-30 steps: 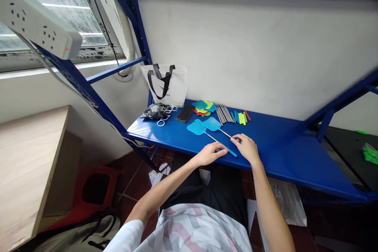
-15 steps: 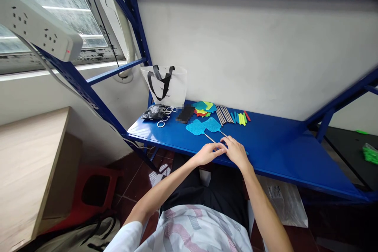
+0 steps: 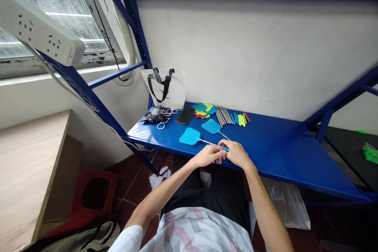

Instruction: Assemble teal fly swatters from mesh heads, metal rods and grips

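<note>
A blue fly swatter [image 3: 189, 136] is held near the desk's front edge, its head pointing left. My left hand [image 3: 209, 155] is closed around its metal rod, close to the handle. Beside it, my right hand [image 3: 235, 153] grips the blue handle end, fingers curled and partly hidden. A second blue fly swatter [image 3: 211, 126] lies just behind, its rod running under or behind my right hand. Further back are a pile of coloured swatter heads [image 3: 204, 109], a row of metal rods [image 3: 223, 116] and several short coloured handles [image 3: 239, 119].
On the blue desk [image 3: 277, 145], a black plastic bag [image 3: 152, 114] with white rings [image 3: 161, 125] and a dark pixelated item [image 3: 185, 115] sit left, before a white tote bag [image 3: 174, 86]. Blue frame posts flank the desk. A power strip [image 3: 44, 27] hangs upper left.
The held fly swatter's head has swung left and toward me, away from the other one. My hands have shifted slightly, and the blue handle now shows between them.
</note>
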Demonstrator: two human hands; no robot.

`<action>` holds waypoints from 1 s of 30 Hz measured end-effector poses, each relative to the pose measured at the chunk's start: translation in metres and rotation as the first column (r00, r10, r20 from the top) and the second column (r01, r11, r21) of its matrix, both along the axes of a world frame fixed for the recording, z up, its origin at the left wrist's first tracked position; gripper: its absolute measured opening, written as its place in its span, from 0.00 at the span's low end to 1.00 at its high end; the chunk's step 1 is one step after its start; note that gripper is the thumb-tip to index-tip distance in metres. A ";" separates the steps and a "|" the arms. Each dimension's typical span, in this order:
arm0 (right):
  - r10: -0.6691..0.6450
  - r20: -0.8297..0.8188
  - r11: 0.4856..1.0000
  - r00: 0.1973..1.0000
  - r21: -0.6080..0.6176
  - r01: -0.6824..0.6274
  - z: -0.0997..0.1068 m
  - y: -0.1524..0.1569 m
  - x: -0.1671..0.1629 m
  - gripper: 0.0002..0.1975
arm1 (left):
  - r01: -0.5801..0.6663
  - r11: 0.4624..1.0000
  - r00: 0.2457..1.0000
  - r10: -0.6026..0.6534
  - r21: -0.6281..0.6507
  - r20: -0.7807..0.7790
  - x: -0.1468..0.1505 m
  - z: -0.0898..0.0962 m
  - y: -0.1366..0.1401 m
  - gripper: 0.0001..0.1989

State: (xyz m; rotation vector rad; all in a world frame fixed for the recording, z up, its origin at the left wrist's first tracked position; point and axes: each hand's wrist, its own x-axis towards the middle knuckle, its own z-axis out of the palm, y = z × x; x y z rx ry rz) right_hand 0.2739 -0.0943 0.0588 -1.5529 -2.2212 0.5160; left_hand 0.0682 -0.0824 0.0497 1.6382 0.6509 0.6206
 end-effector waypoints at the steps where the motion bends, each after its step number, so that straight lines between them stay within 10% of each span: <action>1: 0.010 -0.048 1.000 0.999 0.019 -0.009 0.004 -0.001 0.003 0.11 | 0.002 1.000 1.000 -0.002 -0.004 0.007 -0.001 0.003 -0.001 0.33; 7: -0.044 -0.244 0.964 0.969 0.245 0.105 0.023 -0.012 0.014 0.14 | -0.095 0.991 0.993 0.100 -0.091 0.056 -0.006 0.005 0.005 0.36; 17: -0.026 -0.384 0.965 0.923 0.230 0.123 0.027 -0.016 0.002 0.14 | -0.333 0.922 0.822 0.386 -0.195 0.420 -0.011 0.014 0.015 0.35; 30: 0.025 -0.175 0.983 0.984 0.182 0.007 0.028 -0.021 -0.001 0.16 | -0.440 0.868 0.689 0.490 -0.228 0.535 -0.013 0.021 0.008 0.28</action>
